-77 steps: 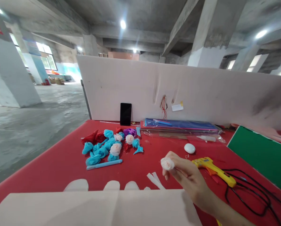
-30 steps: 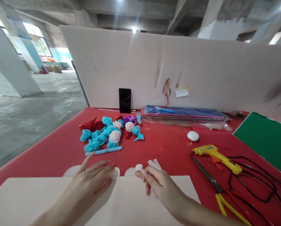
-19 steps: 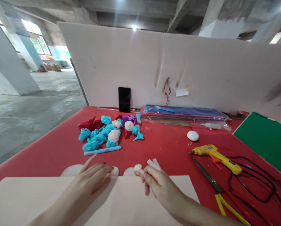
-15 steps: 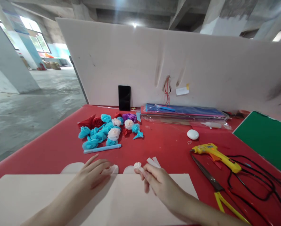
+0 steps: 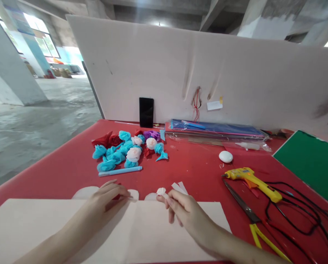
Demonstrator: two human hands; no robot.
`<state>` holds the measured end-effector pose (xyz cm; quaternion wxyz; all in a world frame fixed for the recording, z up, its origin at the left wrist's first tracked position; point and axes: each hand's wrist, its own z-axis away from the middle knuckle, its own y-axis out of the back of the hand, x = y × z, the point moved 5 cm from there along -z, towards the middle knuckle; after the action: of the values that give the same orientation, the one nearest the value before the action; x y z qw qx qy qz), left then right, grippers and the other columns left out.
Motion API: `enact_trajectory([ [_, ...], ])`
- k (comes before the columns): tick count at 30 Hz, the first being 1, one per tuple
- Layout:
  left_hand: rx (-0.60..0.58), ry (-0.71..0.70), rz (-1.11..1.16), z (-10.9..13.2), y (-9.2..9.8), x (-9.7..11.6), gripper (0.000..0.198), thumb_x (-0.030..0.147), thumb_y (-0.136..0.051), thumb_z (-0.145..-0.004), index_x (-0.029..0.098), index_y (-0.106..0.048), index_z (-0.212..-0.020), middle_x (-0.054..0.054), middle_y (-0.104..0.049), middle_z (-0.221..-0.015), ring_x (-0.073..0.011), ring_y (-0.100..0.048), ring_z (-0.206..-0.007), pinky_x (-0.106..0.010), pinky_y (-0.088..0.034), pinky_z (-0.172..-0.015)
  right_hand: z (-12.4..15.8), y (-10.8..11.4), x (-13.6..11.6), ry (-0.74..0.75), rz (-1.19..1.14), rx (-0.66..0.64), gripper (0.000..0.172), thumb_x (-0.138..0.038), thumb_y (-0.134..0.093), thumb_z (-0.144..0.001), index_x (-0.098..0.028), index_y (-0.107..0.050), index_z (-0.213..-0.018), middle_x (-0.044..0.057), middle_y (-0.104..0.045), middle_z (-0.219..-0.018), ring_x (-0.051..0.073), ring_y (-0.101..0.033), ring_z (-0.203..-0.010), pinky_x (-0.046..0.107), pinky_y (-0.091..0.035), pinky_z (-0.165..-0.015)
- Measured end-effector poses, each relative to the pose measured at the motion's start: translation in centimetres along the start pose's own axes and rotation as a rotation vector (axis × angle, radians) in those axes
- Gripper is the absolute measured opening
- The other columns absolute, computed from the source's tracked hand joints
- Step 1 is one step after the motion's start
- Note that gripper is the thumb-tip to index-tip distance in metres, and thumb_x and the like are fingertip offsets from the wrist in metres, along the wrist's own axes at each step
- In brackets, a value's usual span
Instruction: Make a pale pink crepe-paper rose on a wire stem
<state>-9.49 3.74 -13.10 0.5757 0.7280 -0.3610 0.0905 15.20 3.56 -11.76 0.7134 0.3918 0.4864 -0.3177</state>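
My right hand (image 5: 182,211) pinches a small pale pink paper rose (image 5: 161,191) between thumb and fingers, just above the far edge of a large pale pink paper sheet (image 5: 70,234). My left hand (image 5: 106,200) rests on the same sheet, its fingers curled over one of the rounded petal cutouts (image 5: 132,193) on the sheet's far edge. Another rounded cutout (image 5: 84,191) lies left of that hand. Two small white paper strips (image 5: 179,187) sit just beyond my right hand.
A heap of blue, pink, red and purple paper roses (image 5: 128,150) and a blue rolled stick (image 5: 120,171) lie further back. A yellow glue gun (image 5: 252,179) with black cable, scissors (image 5: 249,216), a white pebble-shaped object (image 5: 226,156), a paper pack (image 5: 216,130), a phone (image 5: 146,112) and a green board (image 5: 312,165) sit around the red table (image 5: 197,168).
My right hand brought the pink rose down from mid-air to the sheet's far edge. My left hand came into view and settled on a petal cutout, its fingers curling.
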Motion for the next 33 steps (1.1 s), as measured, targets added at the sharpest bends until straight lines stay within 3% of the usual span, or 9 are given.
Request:
enact_trajectory([
  [8,0.122,0.156,0.009,-0.4,1.8,2.2,0.037,0.048,-0.049,-0.104,0.020,-0.060,-0.083,0.008,-0.052,-0.058,-0.0101,-0.048,-0.045,-0.022,-0.042,-0.046,0.3,0.0,0.1,0.033,-0.068,0.013,0.037,-0.049,-0.046,-0.105,-0.022,-0.049,-0.080,-0.002,-0.055,-0.066,0.015,-0.052,-0.066,0.026,-0.037,-0.061],
  [12,0.197,0.167,0.010,-0.9,3.5,3.8,0.030,0.047,-0.049,-0.098,0.025,-0.061,-0.081,0.005,-0.068,-0.065,-0.0145,-0.061,-0.051,-0.021,-0.046,-0.046,0.9,0.3,-1.1,0.123,-0.133,0.038,0.048,-0.064,-0.046,-0.101,-0.021,-0.058,-0.083,-0.001,-0.058,-0.069,0.015,-0.056,-0.064,0.027,-0.046,-0.064],
  [15,0.259,0.089,0.031,-1.8,4.9,6.1,0.021,0.041,-0.057,-0.094,0.027,-0.062,-0.080,0.004,-0.074,-0.072,-0.0168,-0.071,-0.063,-0.020,-0.054,-0.053,1.8,1.2,-3.0,0.218,-0.143,0.089,0.053,-0.070,-0.049,-0.098,-0.021,-0.064,-0.082,0.001,-0.062,-0.070,0.019,-0.063,-0.077,0.030,-0.050,-0.076],
  [18,0.330,-0.051,0.059,-3.4,6.3,9.7,0.010,0.035,-0.058,-0.090,0.028,-0.060,-0.084,0.007,-0.072,-0.069,-0.0135,-0.069,-0.056,-0.017,-0.051,-0.045,3.1,2.6,-5.8,0.421,-0.106,0.171,0.051,-0.064,-0.052,-0.100,-0.022,-0.069,-0.078,0.004,-0.070,-0.077,0.019,-0.067,-0.079,0.028,-0.052,-0.077],
  [21,0.328,-0.220,0.075,-5.0,7.3,14.2,0.021,0.023,-0.051,-0.089,0.027,-0.059,-0.070,0.010,-0.070,-0.063,-0.0093,-0.066,-0.049,-0.014,-0.052,-0.048,4.6,4.0,-8.6,0.675,-0.019,0.282,0.040,-0.050,-0.053,-0.104,-0.024,-0.077,-0.086,0.003,-0.075,-0.079,0.016,-0.067,-0.069,0.024,-0.053,-0.067],
  [25,0.380,-0.329,0.066,-6.6,8.2,18.8,0.031,0.017,-0.046,-0.090,0.028,-0.066,-0.068,0.006,-0.078,-0.076,-0.0150,-0.077,-0.072,-0.019,-0.060,-0.062,6.5,5.4,-10.5,0.860,0.068,0.398,0.031,-0.041,-0.052,-0.106,-0.029,-0.080,-0.099,0.002,-0.075,-0.078,0.016,-0.069,-0.068,0.023,-0.055,-0.066],
  [28,0.385,-0.356,0.063,-7.2,8.2,20.8,0.026,0.023,-0.051,-0.093,0.028,-0.073,-0.080,0.005,-0.081,-0.080,-0.0172,-0.078,-0.070,-0.023,-0.063,-0.061,7.4,5.9,-10.9,0.933,0.122,0.413,0.026,-0.034,-0.053,-0.106,-0.028,-0.078,-0.100,0.002,-0.075,-0.080,0.017,-0.069,-0.072,0.025,-0.055,-0.069],
  [33,0.360,-0.356,0.119,-7.3,8.0,22.4,0.026,0.032,-0.058,-0.093,0.027,-0.072,-0.072,0.004,-0.075,-0.069,-0.0167,-0.071,-0.061,-0.022,-0.060,-0.052,8.0,6.5,-11.4,0.942,0.084,0.386,0.024,-0.028,-0.055,-0.106,-0.029,-0.078,-0.101,0.001,-0.076,-0.085,0.015,-0.068,-0.074,0.023,-0.054,-0.069],
])
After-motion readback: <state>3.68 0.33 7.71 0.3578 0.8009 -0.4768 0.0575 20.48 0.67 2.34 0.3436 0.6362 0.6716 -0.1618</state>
